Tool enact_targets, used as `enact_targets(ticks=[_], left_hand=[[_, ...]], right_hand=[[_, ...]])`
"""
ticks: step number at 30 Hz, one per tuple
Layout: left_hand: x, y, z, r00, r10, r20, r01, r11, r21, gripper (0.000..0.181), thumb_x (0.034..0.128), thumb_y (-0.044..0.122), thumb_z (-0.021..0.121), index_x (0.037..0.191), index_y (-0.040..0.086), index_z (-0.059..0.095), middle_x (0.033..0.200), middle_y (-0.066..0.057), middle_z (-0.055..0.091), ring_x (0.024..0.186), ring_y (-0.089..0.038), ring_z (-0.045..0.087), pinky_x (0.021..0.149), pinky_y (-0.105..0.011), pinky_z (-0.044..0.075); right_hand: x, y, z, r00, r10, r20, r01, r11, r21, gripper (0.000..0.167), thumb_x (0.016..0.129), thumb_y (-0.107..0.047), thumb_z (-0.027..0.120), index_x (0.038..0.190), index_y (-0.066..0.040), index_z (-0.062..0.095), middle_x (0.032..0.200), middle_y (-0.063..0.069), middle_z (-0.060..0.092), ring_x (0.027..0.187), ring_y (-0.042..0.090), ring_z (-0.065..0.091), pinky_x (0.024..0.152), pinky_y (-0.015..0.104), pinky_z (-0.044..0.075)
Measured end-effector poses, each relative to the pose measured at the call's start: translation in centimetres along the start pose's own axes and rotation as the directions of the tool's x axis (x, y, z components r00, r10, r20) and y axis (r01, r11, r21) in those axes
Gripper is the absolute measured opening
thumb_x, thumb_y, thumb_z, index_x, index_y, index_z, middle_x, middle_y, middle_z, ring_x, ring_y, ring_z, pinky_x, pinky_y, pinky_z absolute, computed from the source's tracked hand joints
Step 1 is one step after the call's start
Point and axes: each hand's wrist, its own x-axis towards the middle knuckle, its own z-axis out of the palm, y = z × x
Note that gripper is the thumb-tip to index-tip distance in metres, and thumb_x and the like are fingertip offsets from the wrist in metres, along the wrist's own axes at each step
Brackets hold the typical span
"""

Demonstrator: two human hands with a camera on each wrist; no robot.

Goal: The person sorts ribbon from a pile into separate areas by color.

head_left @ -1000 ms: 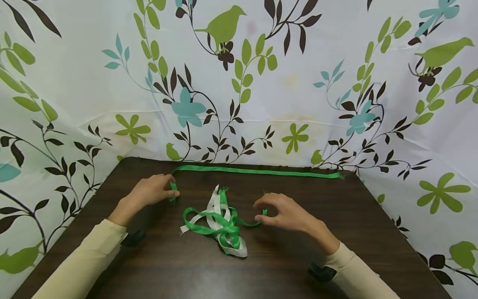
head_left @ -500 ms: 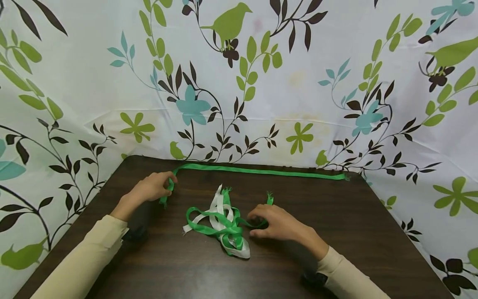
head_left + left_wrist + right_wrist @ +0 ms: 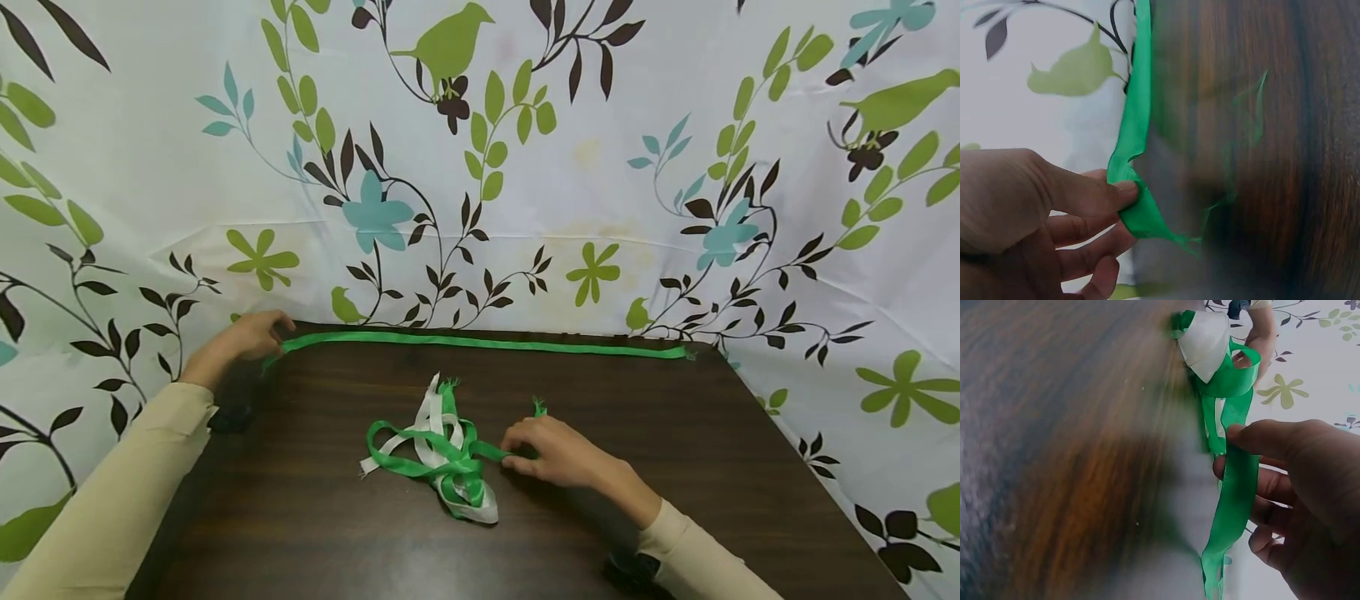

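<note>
A long green ribbon [image 3: 480, 342] lies stretched along the table's back edge. My left hand [image 3: 251, 335] pinches its left end between thumb and fingers; in the left wrist view the frayed tip of the green ribbon [image 3: 1141, 215] hangs past the thumb. At the table's middle is a loose tangle of green and white ribbons [image 3: 450, 462]. My right hand [image 3: 558, 454], to the right of the tangle, pinches a green ribbon [image 3: 1241, 481] that runs out of it. That ribbon's frayed end [image 3: 540, 407] sticks up behind the right hand.
The dark wood table [image 3: 337, 533] has its back edge against a white curtain [image 3: 525, 167] printed with leaves and birds. The right end of the stretched ribbon lies near the table's back right corner.
My left hand has moved left and back with the ribbon end, drawing it along the back edge. The right hand has shifted slightly left along its ribbon, nearer the tangle.
</note>
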Motion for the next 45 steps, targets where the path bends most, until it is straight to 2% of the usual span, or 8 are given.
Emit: enact_targets(ticks=[8,13,22,30,36,38,40,45], left_hand=[[1.1,-1.0,0.8,0.991,-0.125,-0.057,0.128,0.990,0.052,0.043,0.0827,-0.004,0.053,0.125,-0.012,0.054,0.125,-0.038,0.052,0.098,-0.050,0.052,0.080,-0.059,0.043],[1.1,-0.8,0.7,0.963,-0.239,-0.122,0.246,0.968,0.053,0.044,0.0914,0.004,0.048,0.134,-0.006,0.048,0.133,-0.038,0.047,0.116,-0.062,0.044,0.090,-0.077,0.028],[0.6,1.5,0.4,0.953,-0.198,-0.228,0.227,0.967,0.111,0.045,0.0987,0.014,0.054,0.137,-0.007,0.045,0.132,-0.041,0.039,0.118,-0.069,0.030,0.090,-0.079,0.018],[-1.1,10.0,2.4,0.929,0.049,-0.366,0.011,0.987,0.162,0.036,0.0995,0.018,0.061,0.131,0.001,0.058,0.125,-0.029,0.057,0.112,-0.056,0.050,0.089,-0.075,0.027],[-3.2,18.7,5.9,0.805,0.352,-0.477,-0.359,0.930,0.079,0.018,0.1035,0.022,0.063,0.113,0.010,0.071,0.099,-0.003,0.072,0.074,-0.017,0.063,0.068,-0.043,0.050],[-4.1,20.9,6.7,0.785,0.393,-0.480,-0.436,0.900,0.023,0.020,0.1046,0.028,0.062,0.112,0.013,0.072,0.097,0.005,0.070,0.076,-0.009,0.062,0.068,-0.038,0.051],[-4.7,22.6,7.3,0.801,0.404,-0.442,-0.480,0.875,-0.069,0.024,0.1057,0.035,0.059,0.114,0.017,0.072,0.099,0.009,0.069,0.078,-0.006,0.061,0.069,-0.036,0.051],[-5.6,25.1,8.4,0.890,0.401,-0.220,-0.456,0.808,-0.373,0.031,0.1044,0.047,0.056,0.120,0.024,0.068,0.106,0.014,0.068,0.090,-0.008,0.063,0.078,-0.038,0.052]], right_hand=[[-0.1,-0.9,-0.2,0.998,-0.055,-0.003,0.055,0.998,0.024,0.009,0.101,-0.026,0.068,0.105,-0.020,0.073,0.099,-0.018,0.065,0.089,0.002,0.060,0.075,0.026,0.050],[0.2,-1.5,-0.5,0.997,-0.070,-0.022,0.070,0.998,-0.004,0.012,0.102,-0.028,0.067,0.105,-0.018,0.074,0.101,-0.017,0.067,0.089,0.003,0.062,0.087,0.044,0.052],[0.3,-1.6,-2.6,0.994,-0.085,-0.069,0.078,0.993,-0.089,0.011,0.101,-0.027,0.068,0.105,-0.019,0.075,0.102,-0.016,0.067,0.085,0.009,0.062,0.080,0.037,0.045],[0.9,-2.2,-5.5,0.991,-0.110,-0.070,0.101,0.987,-0.121,0.010,0.102,-0.027,0.067,0.105,-0.020,0.074,0.100,-0.017,0.067,0.084,0.006,0.060,0.080,0.036,0.044],[1.8,-3.1,-7.8,0.981,-0.179,-0.080,0.175,0.983,-0.053,0.007,0.103,-0.022,0.065,0.102,-0.022,0.072,0.094,-0.016,0.066,0.073,-0.001,0.055,0.066,0.023,0.046],[2.0,-3.6,-8.3,0.978,-0.190,-0.083,0.185,0.981,-0.058,0.008,0.103,-0.023,0.064,0.101,-0.022,0.071,0.091,-0.016,0.065,0.070,-0.001,0.054,0.063,0.022,0.046],[2.1,-4.1,-8.9,0.978,-0.190,-0.091,0.183,0.980,-0.084,0.009,0.103,-0.024,0.064,0.100,-0.021,0.072,0.091,-0.017,0.065,0.071,-0.001,0.053,0.066,0.023,0.045],[1.8,-5.7,-10.4,0.972,-0.178,-0.150,0.155,0.975,-0.158,0.007,0.101,-0.024,0.067,0.100,-0.021,0.073,0.094,-0.018,0.065,0.080,0.002,0.058,0.079,0.034,0.043]])
